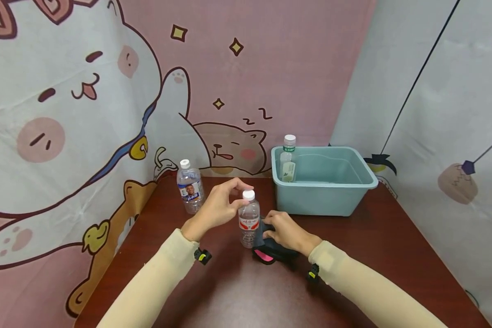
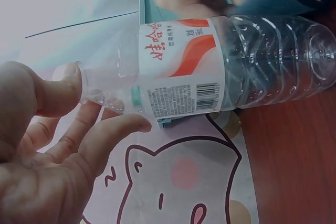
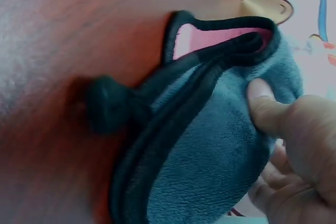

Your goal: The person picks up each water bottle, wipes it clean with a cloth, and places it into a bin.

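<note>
My left hand (image 1: pixel 217 206) is at the top of a clear plastic bottle (image 1: pixel 249 223), its thumb and a finger pinching the white cap (image 1: pixel 248 195). The bottle stands upright on the table and bears a red-and-white label (image 2: pixel 181 66). Just right of it, my right hand (image 1: pixel 286 230) grips a folded grey cloth (image 3: pixel 210 156) with black edging and a pink lining (image 3: pixel 207 41). Its thumb (image 3: pixel 262 103) presses on the grey face, fingers behind. In the head view the cloth lies close against the bottle's side.
Another clear bottle (image 1: pixel 190 190) with a blue label stands at the back left. A light-blue plastic bin (image 1: pixel 315 200) sits at the back right, with a green-labelled bottle (image 1: pixel 288 161) upright inside it. Cartoon-print cloth (image 1: pixel 295 68) hangs behind the brown table (image 1: pixel 229 291).
</note>
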### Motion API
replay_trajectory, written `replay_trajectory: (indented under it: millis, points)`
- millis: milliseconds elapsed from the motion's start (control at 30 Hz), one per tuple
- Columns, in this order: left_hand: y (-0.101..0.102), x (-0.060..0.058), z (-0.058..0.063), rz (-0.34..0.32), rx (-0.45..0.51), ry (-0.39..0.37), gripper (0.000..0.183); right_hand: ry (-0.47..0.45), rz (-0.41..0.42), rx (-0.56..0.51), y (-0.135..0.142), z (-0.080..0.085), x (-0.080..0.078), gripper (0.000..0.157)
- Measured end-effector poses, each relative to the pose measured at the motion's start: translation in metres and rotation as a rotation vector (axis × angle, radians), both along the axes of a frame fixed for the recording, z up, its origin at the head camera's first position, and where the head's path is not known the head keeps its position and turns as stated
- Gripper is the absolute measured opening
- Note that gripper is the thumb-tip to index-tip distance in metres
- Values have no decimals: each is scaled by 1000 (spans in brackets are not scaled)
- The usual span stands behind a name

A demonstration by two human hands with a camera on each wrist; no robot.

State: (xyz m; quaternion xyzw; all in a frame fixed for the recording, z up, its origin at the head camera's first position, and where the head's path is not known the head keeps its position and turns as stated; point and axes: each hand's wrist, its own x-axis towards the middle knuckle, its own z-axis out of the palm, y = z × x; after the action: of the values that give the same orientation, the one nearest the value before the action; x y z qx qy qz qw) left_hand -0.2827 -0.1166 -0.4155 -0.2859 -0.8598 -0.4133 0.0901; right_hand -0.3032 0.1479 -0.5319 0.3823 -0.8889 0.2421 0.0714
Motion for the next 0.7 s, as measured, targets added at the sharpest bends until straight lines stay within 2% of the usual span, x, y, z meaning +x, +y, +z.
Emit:
replay_trajectory:
  millis: [133,300,533,700]
  points:
    - [0,-1,0,3,-3,3,31,-37,2,23,-3,-8,-3,27]
    - [1,0,0,6,1,-12,31,-60,-23,-12,-4,-9,-2,22]
    - [2,1,-2,3,4,-5,32,-130,-90,-119,0,-1,0,33]
    - [1,-2,-3,-12,17,-5,29,-153,-104,-235,4,15,3,38]
